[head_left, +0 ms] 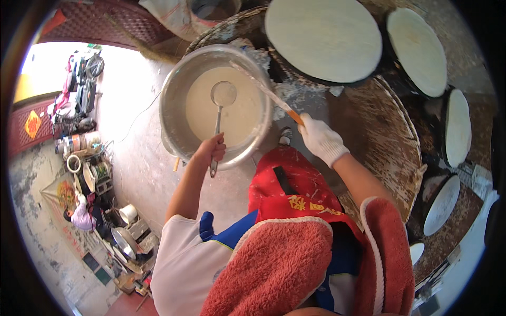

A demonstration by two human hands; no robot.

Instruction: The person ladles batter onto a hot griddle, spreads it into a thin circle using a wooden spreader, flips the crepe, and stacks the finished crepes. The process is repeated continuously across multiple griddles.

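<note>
My left hand (211, 150) is closed around the handle of a metal ladle (224, 95), whose round bowl is in pale batter (197, 116) inside a large steel basin (171, 105). My right hand (320, 138), in a white knit glove, grips a long, batter-smeared spreader (263, 90) by its orange handle. The spreader slants over the right rim of the basin. Just beyond it, to the upper right, lies a round griddle covered with a pale flat layer (322, 37).
More coated griddles (416, 50) curve down the right beside a worn round wooden board (387, 142). A red apron (279, 174) and towels cover my front. At left, another person (81, 216) is among buckets and basins, below parked scooters (76, 89). A bucket (213, 9) stands at the top.
</note>
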